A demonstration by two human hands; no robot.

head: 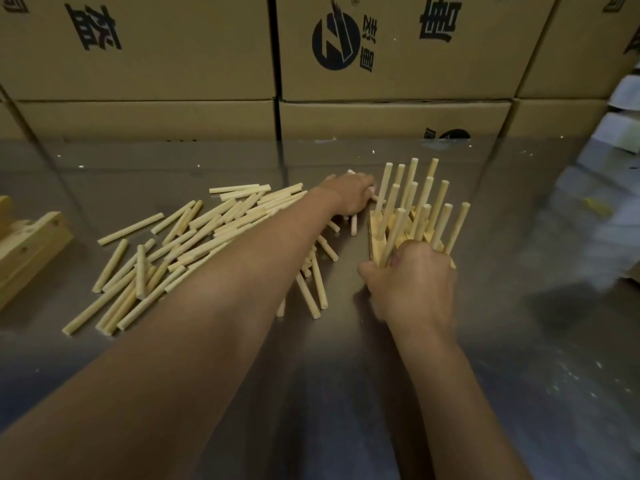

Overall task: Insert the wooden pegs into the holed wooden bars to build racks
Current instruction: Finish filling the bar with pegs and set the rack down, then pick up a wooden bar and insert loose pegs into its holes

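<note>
Rack [415, 223]: approx. 13 pegs upright in bars, table [346, 375] centre-right. Right hand [412, 282] grips near end, fingers curled. Left hand [348, 195] on far end of loose peg pile [194, 244] (dozens, uncounted), grip unclear. Cartons [381, 46] behind.

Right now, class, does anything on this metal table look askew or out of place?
Yes. The upright pale wooden pegs in the holed wooden bars lean at different angles, fanning apart rather than standing parallel. The loose round wooden pegs lie criss-crossed in a scattered heap on the grey metal table, not sorted.
</note>
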